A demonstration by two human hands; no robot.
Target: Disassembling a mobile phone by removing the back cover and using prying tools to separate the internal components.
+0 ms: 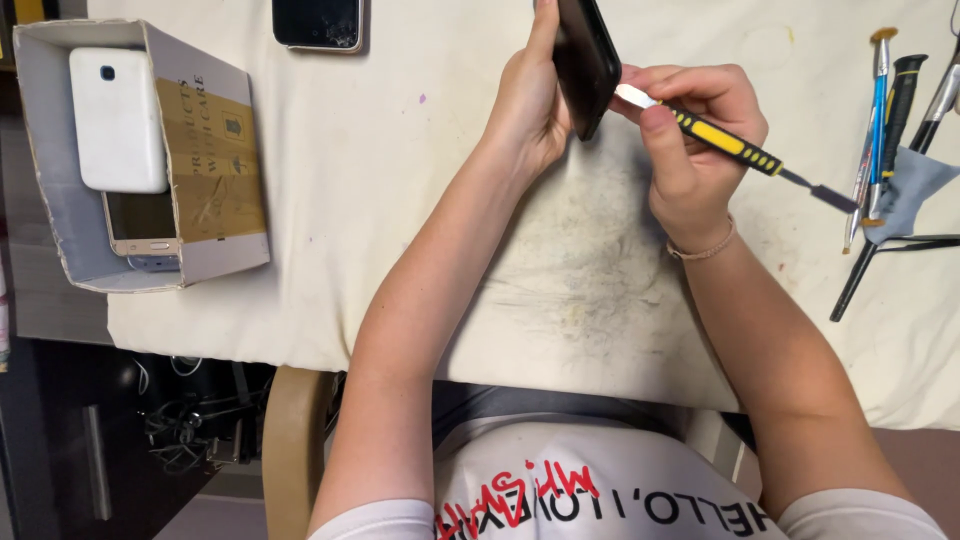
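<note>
1. Table point(400, 200), cream cloth, fills frame.
2. Cardboard box point(205, 170), upper left, w/ two phones.
3. Left hand point(525, 105), top centre, closed round dark phone point(585, 60), held on edge.
4. Right hand point(695, 140), fingers pinching yellow-black pry tool point(725, 140); tip at phone edge.

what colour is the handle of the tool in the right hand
Black with yellow panels; the handle shows plainly in the head view, held in the right hand.

Cream cloth-covered table point(330, 250), stained; wooden chair back point(290, 440) below; dark floor, tangled cables point(185, 425) left.
</note>
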